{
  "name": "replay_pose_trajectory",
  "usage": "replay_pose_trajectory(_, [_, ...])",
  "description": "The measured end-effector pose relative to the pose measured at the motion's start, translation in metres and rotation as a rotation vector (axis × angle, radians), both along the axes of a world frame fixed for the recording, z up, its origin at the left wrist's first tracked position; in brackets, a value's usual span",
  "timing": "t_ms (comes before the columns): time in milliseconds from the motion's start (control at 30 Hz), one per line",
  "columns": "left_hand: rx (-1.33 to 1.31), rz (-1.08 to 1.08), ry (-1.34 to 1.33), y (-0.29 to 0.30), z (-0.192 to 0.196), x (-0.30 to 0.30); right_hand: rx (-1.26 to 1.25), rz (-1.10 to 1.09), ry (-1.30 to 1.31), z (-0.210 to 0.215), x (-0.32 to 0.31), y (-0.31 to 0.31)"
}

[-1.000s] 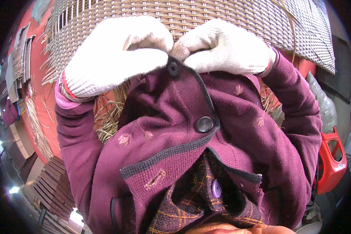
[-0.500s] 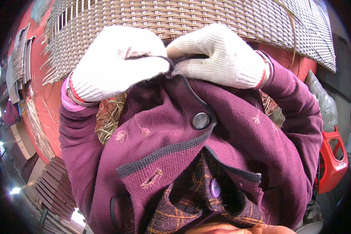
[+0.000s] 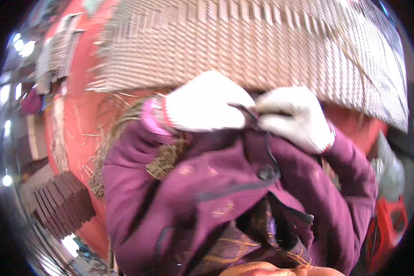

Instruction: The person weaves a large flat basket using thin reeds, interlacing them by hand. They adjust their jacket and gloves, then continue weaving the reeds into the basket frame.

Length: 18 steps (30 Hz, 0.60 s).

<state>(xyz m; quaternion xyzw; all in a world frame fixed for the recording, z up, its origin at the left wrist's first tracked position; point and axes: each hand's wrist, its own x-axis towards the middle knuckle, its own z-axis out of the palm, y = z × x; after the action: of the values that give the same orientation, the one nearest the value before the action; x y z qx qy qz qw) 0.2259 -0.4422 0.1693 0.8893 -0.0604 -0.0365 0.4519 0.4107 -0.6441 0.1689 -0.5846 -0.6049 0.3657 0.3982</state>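
I wear a purple knitted cardigan (image 3: 308,198) with dark trim and small flower embroidery. In white knit gloves, my left hand (image 3: 209,106) and my right hand (image 3: 295,118) meet in front of my body. Both are closed, pinching the cardigan's dark-trimmed front edge between fingers and thumb. Lower on that edge sits a round button (image 3: 265,172). The pinched spot is largely covered by the fingertips and smeared by motion, so a button there cannot be made out. Beyond the hands lies a woven wicker panel (image 3: 207,50), which neither hand appears to hold.
Red surface (image 3: 76,133) extends beneath the panel and to the left, with loose straw-like strands (image 3: 99,170) on it. Brown slatted pieces (image 3: 64,202) lie at lower left. At right are a red plastic stool (image 3: 391,218) and a clear plastic bag (image 3: 391,168).
The view has shifted and blurred; hands, cardigan and panel now appear lower and further right. Both hands still pinch the cardigan edge.
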Motion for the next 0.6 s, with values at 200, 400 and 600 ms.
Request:
replay_pose_trajectory(200, [-0.142, 0.073, -0.022, -0.01, -0.015, 0.019, -0.162, -0.146, 0.106, 0.019, 0.004, 0.004])
replay_pose_trajectory(400, [0.015, 0.232, -0.01, -0.022, -0.01, 0.016, -0.177, -0.165, 0.101, 0.015, -0.001, 0.001])
replay_pose_trajectory(600, [0.1, 0.202, -0.155, -0.025, -0.011, 0.005, 0.005, -0.162, -0.049, 0.004, -0.008, 0.0])
